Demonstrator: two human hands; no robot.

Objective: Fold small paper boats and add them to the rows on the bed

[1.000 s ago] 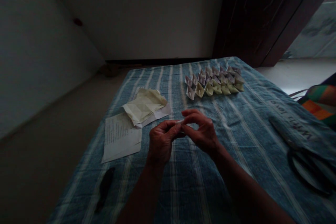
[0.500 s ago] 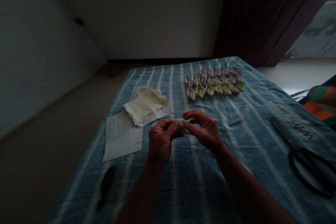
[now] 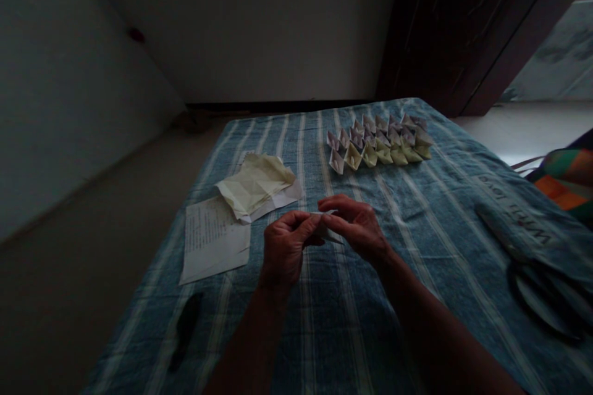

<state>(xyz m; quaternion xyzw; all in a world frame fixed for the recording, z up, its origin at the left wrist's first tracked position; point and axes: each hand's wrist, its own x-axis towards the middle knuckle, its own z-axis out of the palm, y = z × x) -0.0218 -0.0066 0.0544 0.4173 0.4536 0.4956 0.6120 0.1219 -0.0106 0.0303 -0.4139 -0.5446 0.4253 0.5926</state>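
Note:
Between my two hands is a small piece of folded white paper (image 3: 331, 235), held up over the striped cloth. My left hand (image 3: 286, 244) pinches its left side between thumb and fingers. On the other side, my right hand (image 3: 356, 225) has thumb and forefinger closed on the paper. A pointed tip of the paper sticks out below the right fingers; most of the rest is hidden by the fingers. Beyond my hands, several folded paper boats (image 3: 369, 154), white, purplish and yellow, stand in close rows.
Creased yellowish sheets (image 3: 257, 185) lie at the left, partly over a printed white sheet (image 3: 215, 244). A dark, knife-like object (image 3: 186, 330) rests near the left edge. Large black-handled scissors (image 3: 532, 268) lie at the right. A blue striped cloth (image 3: 319, 352) covers the table.
The paper has turned in my fingers, and a pointed end now shows below my right hand. My right fingers have closed in nearer to my left hand. The things on the table have stayed put.

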